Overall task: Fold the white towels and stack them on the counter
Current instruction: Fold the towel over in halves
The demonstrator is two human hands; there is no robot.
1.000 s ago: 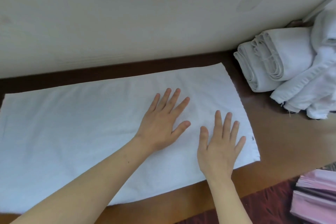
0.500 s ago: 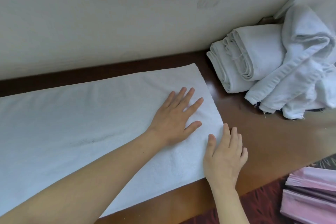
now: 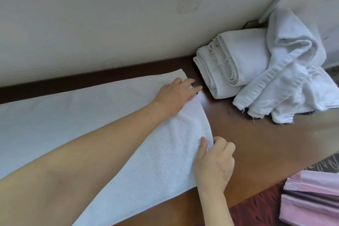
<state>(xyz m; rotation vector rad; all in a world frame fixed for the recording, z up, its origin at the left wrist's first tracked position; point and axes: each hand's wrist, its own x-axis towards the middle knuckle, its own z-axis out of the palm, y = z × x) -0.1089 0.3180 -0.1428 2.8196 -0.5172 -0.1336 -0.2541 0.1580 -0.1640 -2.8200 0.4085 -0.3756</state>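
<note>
Terry towel (image 3: 91, 124), white, long and rectangular, lying spread lengthwise on the counter (image 3: 256, 143) of brown polished wood, running from the left border of the view to just short of the folded pile at the right. Being held by its right short edge in two places. Left hand (image 3: 176, 95) reaching across to the far corner, fingers (image 3: 189, 81) bending over the edge and pinching the cloth there. Right hand (image 3: 214, 163) working nearer on that same edge, thumb pressing on top, remaining fingers curling underneath, nipping the terry between them. Bowing up a little between the two grips; lying flat everywhere else. Left forearm crossing diagonally over the towel's near half.

Sitting in the far right corner of the counter, against the pale cream wall (image 3: 110, 14): pile of folded white towels (image 3: 238, 57), rounded folds facing left, just beside the left fingertips yet not touching them. Draping over and leaning against that pile on its right: crumpled white towels with frayed hems (image 3: 293, 71), hanging down to the wood.

Showing at the lower right, beyond the counter's front edge: stack of pale pink folded sheets (image 3: 315, 194), resting over dark red patterned fabric (image 3: 256, 207); impossible to tell whether paper or cloth.
</note>
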